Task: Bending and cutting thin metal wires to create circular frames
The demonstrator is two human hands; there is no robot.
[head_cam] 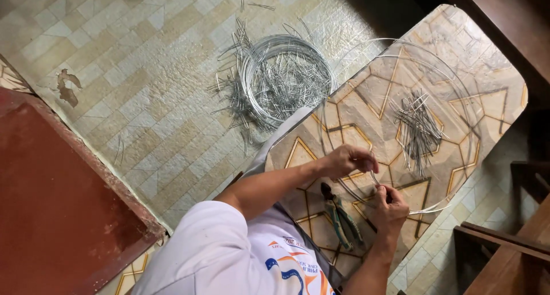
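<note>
My left hand (347,160) pinches a thin silver wire (401,57) that loops in a large ring over the patterned table top (487,60). My right hand (389,206) grips the same wire a little lower, close to the left hand, fingers curled around it. Green-handled pliers (342,216) lie on the table between my forearms, untouched. A small pile of short cut wire pieces (418,132) rests on the table inside the ring, beyond both hands.
On the tiled floor lies a coil of wire (286,77) with many short wire offcuts scattered in and around it. A red-brown floor patch (57,203) is at left. Dark wooden furniture (510,243) stands at right.
</note>
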